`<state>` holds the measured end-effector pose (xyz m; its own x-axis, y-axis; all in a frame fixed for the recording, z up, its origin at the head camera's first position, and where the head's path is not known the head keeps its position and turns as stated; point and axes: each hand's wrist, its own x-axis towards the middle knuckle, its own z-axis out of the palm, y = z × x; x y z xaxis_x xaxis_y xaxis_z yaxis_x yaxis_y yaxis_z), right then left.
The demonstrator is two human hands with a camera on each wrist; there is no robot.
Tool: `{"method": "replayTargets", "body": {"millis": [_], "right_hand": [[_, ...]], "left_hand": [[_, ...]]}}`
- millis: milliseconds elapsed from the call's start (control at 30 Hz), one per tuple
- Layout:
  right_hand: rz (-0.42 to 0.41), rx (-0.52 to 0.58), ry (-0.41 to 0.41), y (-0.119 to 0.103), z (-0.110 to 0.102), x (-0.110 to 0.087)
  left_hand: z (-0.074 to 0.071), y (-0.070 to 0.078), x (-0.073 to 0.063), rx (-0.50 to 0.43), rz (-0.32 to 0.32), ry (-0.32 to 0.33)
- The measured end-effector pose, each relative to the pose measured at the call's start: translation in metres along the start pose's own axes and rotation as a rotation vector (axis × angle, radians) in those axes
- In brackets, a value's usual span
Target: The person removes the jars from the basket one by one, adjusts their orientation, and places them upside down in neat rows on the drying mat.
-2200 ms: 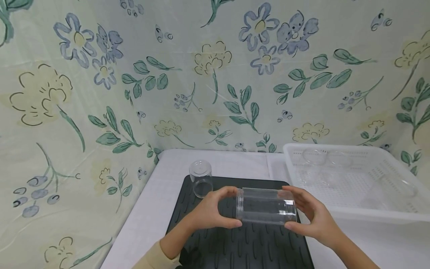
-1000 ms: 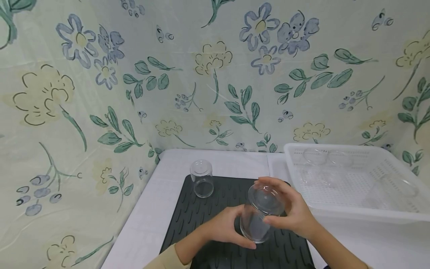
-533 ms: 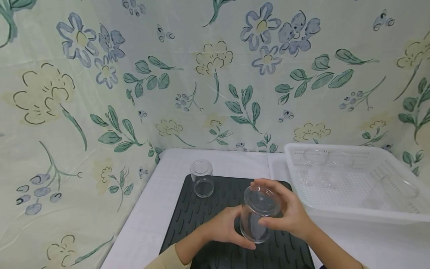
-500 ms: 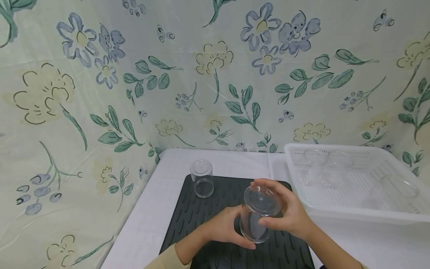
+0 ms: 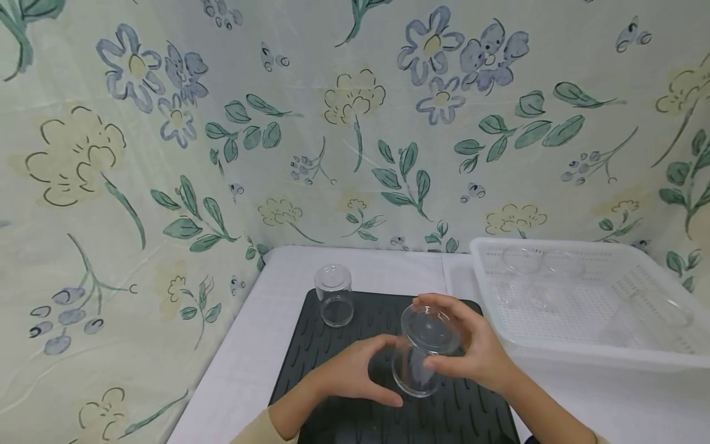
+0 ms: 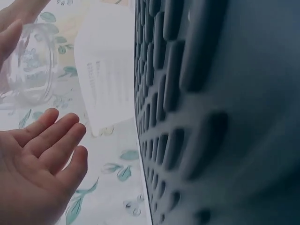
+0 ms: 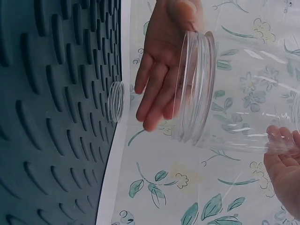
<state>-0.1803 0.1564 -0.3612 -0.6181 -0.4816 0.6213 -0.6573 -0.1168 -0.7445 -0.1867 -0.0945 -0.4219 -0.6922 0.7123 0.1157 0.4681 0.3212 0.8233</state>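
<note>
A clear, empty jar [image 5: 413, 369] is upside down and slightly tilted above the black ridged mat [image 5: 466, 419]. My right hand [image 5: 477, 348] grips it round its base, which faces up. The right wrist view shows the jar's screw-threaded mouth [image 7: 199, 89] pointing toward the mat, with the fingertips of my right hand [image 7: 283, 164] at the other end. My left hand [image 5: 352, 372] is beside the jar, fingers spread and holding nothing. In the left wrist view my left hand [image 6: 42, 171] shows a bare palm, with a gap between it and the jar [image 6: 37, 65].
Another clear jar [image 5: 334, 296] stands upside down at the mat's back left corner. To the right is a white perforated plastic basket [image 5: 588, 354] with several clear jars in it. A white cloth [image 5: 383, 265] covers the table, and a floral curtain [image 5: 310, 154] hangs behind and left.
Both hands held the jar level, then turned it mouth down. Since half a second ago my left hand has let go and moved left; the right hand keeps its grip.
</note>
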Motion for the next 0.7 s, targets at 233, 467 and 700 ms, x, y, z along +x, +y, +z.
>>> {"method": "replayTargets", "body": {"millis": [233, 467, 700], "right_hand": [[0.047, -0.03, 0.015, 0.004, -0.003, 0.001], [0.075, -0.023, 0.0, 0.011, -0.004, 0.007], [0.044, -0.033, 0.0, 0.025, -0.005, 0.016]], "left_hand": [[-0.022, -0.003, -0.03, 0.107, -0.145, 0.102], [-0.034, -0.011, -0.058, 0.206, -0.275, 0.077], [-0.04, -0.02, -0.082, 0.28, -0.421, -0.025]]}}
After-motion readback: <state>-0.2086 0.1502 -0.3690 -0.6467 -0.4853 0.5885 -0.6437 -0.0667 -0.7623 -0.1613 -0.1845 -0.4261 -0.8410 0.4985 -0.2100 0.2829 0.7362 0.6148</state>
